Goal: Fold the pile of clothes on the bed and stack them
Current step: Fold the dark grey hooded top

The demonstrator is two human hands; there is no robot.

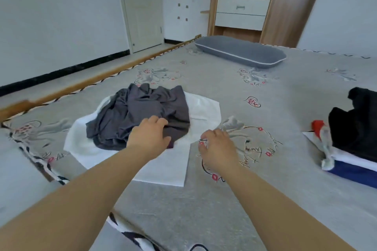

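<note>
A crumpled dark grey garment (pixel 142 108) lies in a heap on top of a white garment (pixel 85 149) spread flat on the bed (pixel 204 210). My left hand (pixel 150 135) rests on the near edge of the grey garment, fingers loosely curled over the fabric. My right hand (pixel 217 149) hovers at the right edge of the white garment, fingers bent downward; whether it pinches the cloth I cannot tell. At the right edge sits a stack of clothes (pixel 355 149): a black piece on top, white and blue ones beneath, with a red and grey item beside it.
A grey pillow (pixel 240 51) lies at the far side of the bed. The wooden bed frame (pixel 102 75) runs along the left, floor beyond it. A door (pixel 142 6) and a wooden wardrobe (pixel 244 2) with drawers stand at the back wall.
</note>
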